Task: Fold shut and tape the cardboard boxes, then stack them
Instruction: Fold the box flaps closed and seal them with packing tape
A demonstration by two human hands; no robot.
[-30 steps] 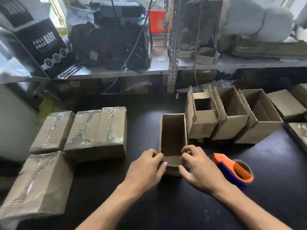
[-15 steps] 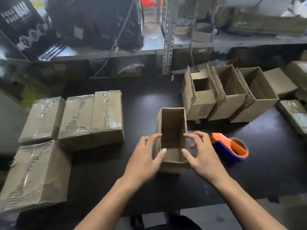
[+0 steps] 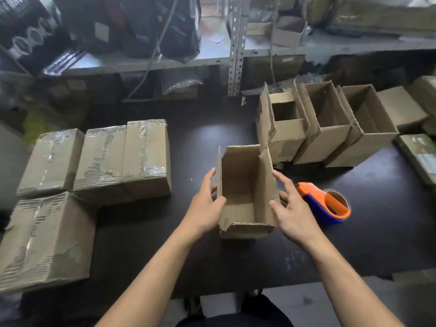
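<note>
A person works at a dark table, both hands set against an open cardboard box that stands upright at the centre of the view, its top flaps raised. The left hand lies along the box's left wall, fingers fairly straight against the outside and the thumb hooked over the near left corner of the rim. The right hand lies along the right wall at the box's 3 o'clock side, fingers spread and extended, the thumb touching the wall near the rim.

Just beyond the right hand, at 3 o'clock from the box, a tape dispenser with an orange and blue body lies on the table with its roll of tape facing right.

At 1 o'clock, three open boxes stand side by side in a row, touching one another, flaps up. Closed boxes lie past them at the right edge of the table.

At 9 to 10 o'clock, three taped boxes sit shoulder to shoulder, clear tape glinting across their tops. A fourth taped box lies nearer, at 8 o'clock, at the table's left edge.

Behind the table, at 12 o'clock, a metal shelf carries dark bags and more cartons.
</note>
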